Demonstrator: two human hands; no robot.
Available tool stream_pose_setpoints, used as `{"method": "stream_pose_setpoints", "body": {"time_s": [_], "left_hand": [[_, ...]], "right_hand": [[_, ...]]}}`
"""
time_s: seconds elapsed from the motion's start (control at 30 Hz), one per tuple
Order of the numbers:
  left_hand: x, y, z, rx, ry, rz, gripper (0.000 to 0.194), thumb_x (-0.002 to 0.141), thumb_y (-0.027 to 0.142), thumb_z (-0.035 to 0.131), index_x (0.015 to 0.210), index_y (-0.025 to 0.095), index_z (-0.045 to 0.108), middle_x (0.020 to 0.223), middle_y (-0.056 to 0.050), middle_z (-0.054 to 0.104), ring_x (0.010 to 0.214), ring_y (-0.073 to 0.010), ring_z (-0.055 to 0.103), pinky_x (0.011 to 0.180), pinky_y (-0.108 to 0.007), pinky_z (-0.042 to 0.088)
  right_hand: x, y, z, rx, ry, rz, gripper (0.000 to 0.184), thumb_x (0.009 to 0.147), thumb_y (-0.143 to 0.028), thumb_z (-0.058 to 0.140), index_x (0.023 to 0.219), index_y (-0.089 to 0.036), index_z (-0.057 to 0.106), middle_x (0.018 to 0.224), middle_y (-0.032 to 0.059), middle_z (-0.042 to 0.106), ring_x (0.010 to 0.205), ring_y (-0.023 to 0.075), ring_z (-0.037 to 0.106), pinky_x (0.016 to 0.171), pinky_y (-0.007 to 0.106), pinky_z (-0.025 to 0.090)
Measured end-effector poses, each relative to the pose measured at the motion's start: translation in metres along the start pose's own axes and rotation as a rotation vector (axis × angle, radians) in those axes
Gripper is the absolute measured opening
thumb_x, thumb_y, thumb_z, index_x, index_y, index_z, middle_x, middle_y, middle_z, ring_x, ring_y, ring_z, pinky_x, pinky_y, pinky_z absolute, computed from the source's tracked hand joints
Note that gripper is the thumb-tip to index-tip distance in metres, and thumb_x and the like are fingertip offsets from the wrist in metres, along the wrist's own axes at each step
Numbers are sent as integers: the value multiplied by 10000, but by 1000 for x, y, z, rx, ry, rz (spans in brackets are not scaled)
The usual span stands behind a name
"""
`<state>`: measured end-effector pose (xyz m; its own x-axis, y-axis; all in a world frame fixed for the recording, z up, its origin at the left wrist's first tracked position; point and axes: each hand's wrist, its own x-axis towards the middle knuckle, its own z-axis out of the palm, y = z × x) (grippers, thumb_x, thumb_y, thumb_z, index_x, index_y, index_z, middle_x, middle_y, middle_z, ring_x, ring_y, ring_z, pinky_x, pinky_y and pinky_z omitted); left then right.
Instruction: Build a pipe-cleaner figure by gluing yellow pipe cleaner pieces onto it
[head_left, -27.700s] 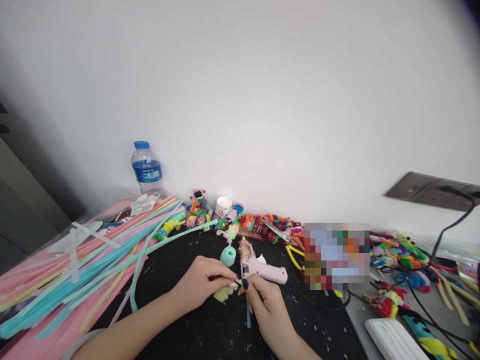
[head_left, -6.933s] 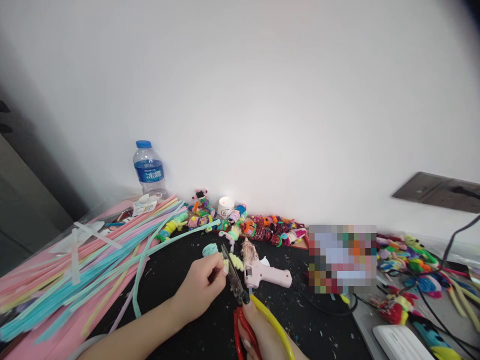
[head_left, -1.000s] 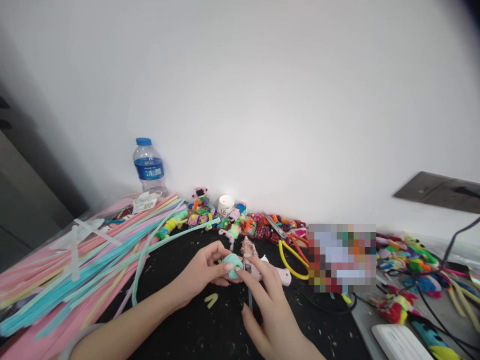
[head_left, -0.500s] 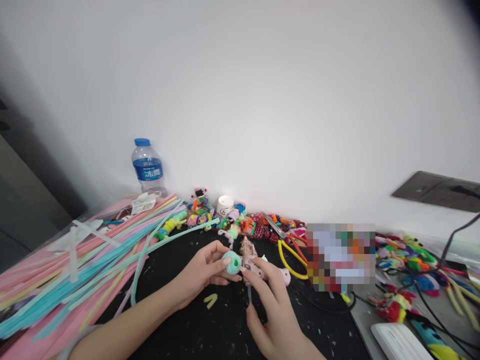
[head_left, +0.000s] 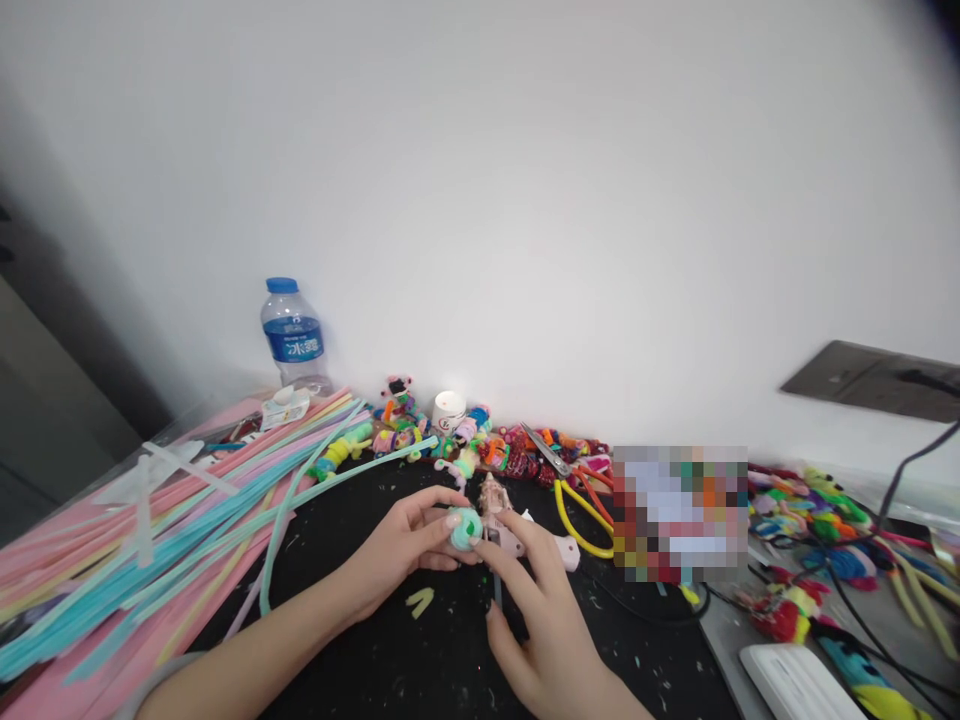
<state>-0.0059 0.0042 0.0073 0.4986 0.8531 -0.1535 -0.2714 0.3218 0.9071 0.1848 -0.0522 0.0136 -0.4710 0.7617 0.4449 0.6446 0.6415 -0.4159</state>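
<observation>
My left hand (head_left: 420, 535) pinches a small mint-green fuzzy coil (head_left: 466, 528), which looks like wound pipe cleaner with a dark green spot on its face. Over on the right, my right hand (head_left: 540, 600) has its fingers apart, and its index fingertip reaches the coil's lower right edge. Its other fingers hang free. Just behind that hand a pale pink glue gun (head_left: 510, 538) lies on the black mat (head_left: 405, 660), partly covered by the fingers. A bent pale yellow scrap (head_left: 421, 602) rests on the mat below my left hand.
Pastel pipe cleaners (head_left: 225, 520) spread across the left side. Yellow-and-orange-handled scissors (head_left: 585, 515) lie right of the glue gun. Along the wall stand small fuzzy figures (head_left: 405, 435), a paper cup (head_left: 449, 410) and a water bottle (head_left: 294, 335). A white device (head_left: 795, 680) and cables sit at right.
My right index finger has lowered slightly onto the coil's edge, and the right thumb has shifted a little left. My left hand keeps its pinch on the coil, almost unmoved.
</observation>
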Motion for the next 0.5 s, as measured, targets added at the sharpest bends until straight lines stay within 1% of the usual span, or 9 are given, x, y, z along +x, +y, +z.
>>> {"method": "stream_pose_setpoints", "body": {"time_s": [0.07,0.13,0.23,0.37,0.5], "left_hand": [[0,1,1,-16,2,-4,285,805,335,602,1020,160,533,891,-69,666,783,-186,669,655,-215,501],[0,3,2,-34,-9,-11,293,801,333,606,1028,162,536,926,-75,657,818,-200,663,682,-229,497],[-2,5,6,-48,-26,-2,298,754,286,661,1008,176,547,971,-52,627,819,-190,651,705,-241,489],[-2,3,9,-40,-33,18,321,697,232,708,981,183,567,911,-22,619,761,-156,627,695,-244,486],[-2,-1,8,7,-74,8,353,691,247,709,1014,161,598,875,-51,653,770,-173,623,702,-258,485]], "right_hand": [[-1,1,0,56,19,2,580,731,-48,442,1282,-213,362,1364,97,284,1257,276,290,1004,463,315],[-3,3,1,109,66,23,572,750,-59,438,1291,-207,329,1347,101,313,1254,262,302,1014,451,308],[-5,5,4,144,130,83,535,794,-88,428,1304,-200,312,1325,107,347,1244,254,324,1014,437,314],[-4,6,8,170,107,141,522,826,-108,408,1330,-192,305,1284,110,414,1197,243,396,984,407,367],[-3,5,10,174,82,138,528,830,-111,416,1341,-181,308,1281,114,442,1185,240,419,987,403,372]]}}
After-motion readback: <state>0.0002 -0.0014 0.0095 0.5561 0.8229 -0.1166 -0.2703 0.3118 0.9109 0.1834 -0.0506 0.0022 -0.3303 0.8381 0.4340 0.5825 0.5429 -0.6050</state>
